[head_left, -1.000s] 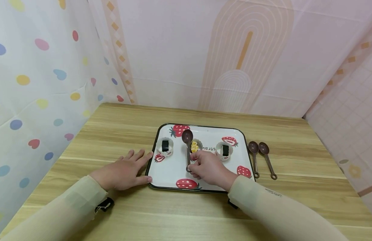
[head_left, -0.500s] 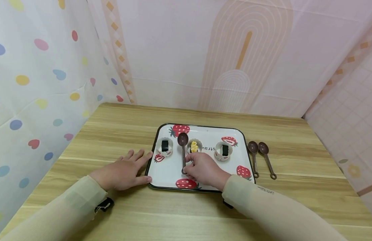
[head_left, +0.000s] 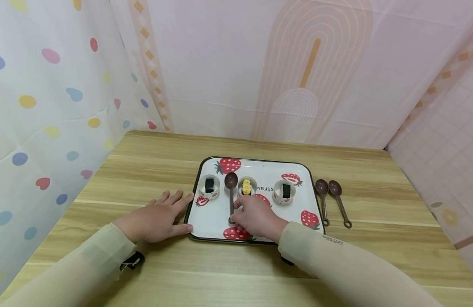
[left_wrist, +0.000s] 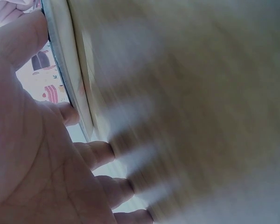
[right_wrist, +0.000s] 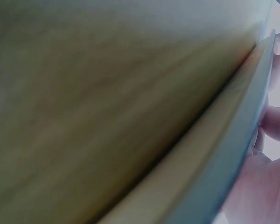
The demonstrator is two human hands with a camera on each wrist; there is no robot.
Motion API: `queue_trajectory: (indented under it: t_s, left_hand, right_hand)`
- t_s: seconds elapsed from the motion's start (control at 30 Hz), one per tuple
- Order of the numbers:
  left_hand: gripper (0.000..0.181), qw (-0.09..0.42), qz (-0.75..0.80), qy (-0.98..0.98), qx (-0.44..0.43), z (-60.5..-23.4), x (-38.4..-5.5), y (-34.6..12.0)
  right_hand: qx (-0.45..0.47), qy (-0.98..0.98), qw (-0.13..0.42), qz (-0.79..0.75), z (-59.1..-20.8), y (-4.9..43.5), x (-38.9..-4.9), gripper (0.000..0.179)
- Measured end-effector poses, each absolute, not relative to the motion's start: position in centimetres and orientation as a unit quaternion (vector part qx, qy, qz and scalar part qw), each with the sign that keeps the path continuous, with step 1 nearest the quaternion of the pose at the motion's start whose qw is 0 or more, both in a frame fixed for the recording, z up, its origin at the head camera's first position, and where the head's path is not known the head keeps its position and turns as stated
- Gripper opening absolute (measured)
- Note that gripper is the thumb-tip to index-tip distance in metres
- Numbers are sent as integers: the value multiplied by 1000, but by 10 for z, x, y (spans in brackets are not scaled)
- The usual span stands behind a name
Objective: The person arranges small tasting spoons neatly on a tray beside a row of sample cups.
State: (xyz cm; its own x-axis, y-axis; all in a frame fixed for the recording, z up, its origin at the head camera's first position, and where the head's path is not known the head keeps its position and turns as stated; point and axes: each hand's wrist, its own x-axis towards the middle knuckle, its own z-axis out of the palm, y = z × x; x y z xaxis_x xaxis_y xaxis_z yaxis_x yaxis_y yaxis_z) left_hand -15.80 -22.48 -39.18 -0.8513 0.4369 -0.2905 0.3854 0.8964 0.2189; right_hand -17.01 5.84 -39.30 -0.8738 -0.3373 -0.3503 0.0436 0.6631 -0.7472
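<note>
In the head view my right hand pinches a brown spoon near the end of its handle, over the white strawberry tray. The spoon's bowl points away from me, between the left paper cup and the middle paper cup. The left cup holds a black-wrapped sushi piece, the middle one a yellow-topped piece. My left hand lies with fingers spread at the tray's left edge; in the left wrist view its fingertips show beside the rim. Whether the spoon touches the tray, I cannot tell.
A third paper cup with a black-wrapped piece stands on the tray's right side. Two more brown spoons, a nearer one and an outer one, lie on the wooden table right of the tray. Patterned curtains enclose the table.
My right hand has moved left and slightly toward me with the spoon, from over the middle cup's edge to the gap between two cups. The left hand has stayed still.
</note>
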Motion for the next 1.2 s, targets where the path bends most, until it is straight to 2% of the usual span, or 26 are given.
queue_trajectory:
  t_s: [1.2]
  left_hand:
    - [96,185,68,959,205,-391,-160,-224]
  right_hand:
    - [-57,901,249,-351,-391,44,-174,21]
